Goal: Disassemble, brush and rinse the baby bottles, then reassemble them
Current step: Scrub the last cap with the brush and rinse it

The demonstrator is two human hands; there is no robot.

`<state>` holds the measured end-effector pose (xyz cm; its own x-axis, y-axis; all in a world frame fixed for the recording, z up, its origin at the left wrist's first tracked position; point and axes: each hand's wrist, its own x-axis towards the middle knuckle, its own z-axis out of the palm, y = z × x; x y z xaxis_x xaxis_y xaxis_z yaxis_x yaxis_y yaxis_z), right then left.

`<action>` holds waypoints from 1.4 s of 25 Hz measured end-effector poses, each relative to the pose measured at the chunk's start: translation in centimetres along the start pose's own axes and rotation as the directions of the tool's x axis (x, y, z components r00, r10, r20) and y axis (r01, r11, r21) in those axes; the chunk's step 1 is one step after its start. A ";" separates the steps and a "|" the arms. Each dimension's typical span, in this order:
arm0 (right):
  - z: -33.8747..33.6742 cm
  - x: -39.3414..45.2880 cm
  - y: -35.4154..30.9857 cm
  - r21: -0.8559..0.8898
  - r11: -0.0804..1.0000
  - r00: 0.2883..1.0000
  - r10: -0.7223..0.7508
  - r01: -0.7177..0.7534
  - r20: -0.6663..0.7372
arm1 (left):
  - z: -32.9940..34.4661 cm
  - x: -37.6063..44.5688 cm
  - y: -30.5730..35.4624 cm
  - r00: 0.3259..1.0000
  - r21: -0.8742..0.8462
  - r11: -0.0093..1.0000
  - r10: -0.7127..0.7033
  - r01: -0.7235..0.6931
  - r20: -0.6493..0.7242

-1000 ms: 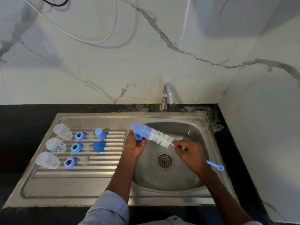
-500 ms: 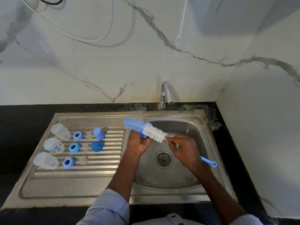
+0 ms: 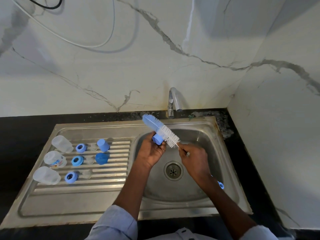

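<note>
- Blue cap (image 3: pixel 158 139) is in my left hand (image 3: pixel 151 153), fingers curled round it, held up over the sink basin (image 3: pixel 204 135).
- My right hand (image 3: pixel 194 157) pinches the bottle brush (image 3: pixel 160 130) by its thin wire stem; that grip is narrow, fingertips only, and the handle's blue loop end (image 3: pixel 221 185) pokes out below my wrist.
- The bristles lie across the cap's edge and point up and left towards the tap (image 3: pixel 174 101).
- Risk, as I judge it: a small smooth cap could squirt out of my fingers and drop into the basin near the drain (image 3: pixel 173 170) if I scrub hard.
- The pinch sits far from the handle, so the stem could twist or flick spray at the wall.
- I can't see water running from the tap, so the rinsing looks still to come.
- On the drainboard (image 3: pixel 107 184) the parts lie in rows: three clear bottle bodies (image 3: pixel 52 160) on their sides, three blue collar rings (image 3: pixel 76 161) beside them, then clear teats (image 3: pixel 90 160), then two more blue caps (image 3: pixel 102 152).
- I can't tell whether the bottle bodies hold any water.
- The basin holds only the drain, as far as I can see.
- Around the steel sink runs the dark worktop (image 3: pixel 22 132).
</note>
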<state>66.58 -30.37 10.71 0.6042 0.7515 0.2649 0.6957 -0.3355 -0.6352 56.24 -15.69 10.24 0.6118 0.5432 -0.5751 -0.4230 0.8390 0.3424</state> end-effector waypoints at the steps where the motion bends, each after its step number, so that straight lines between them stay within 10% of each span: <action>1: 0.0 0.1 0.0 -0.009 1.000 1.000 0.024 -0.024 0.003 | -0.2 0.0 -0.1 1.000 0.001 1.000 -0.011 0.011 0.014; 23: -1.0 -0.4 0.8 0.216 0.968 0.992 0.120 -0.127 0.047 | -2.0 0.8 0.9 0.938 0.146 0.936 0.290 -0.319 0.191; 35: 0.6 -1.3 -0.2 0.221 0.965 0.987 0.118 -0.141 0.113 | -2.6 1.4 0.2 0.910 0.375 0.842 0.415 -0.388 0.009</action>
<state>65.42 -30.99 10.08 0.6340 0.7663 0.1042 0.5004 -0.3037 -0.8108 55.23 -14.85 7.58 0.3876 0.8424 -0.3743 -0.3428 0.5086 0.7898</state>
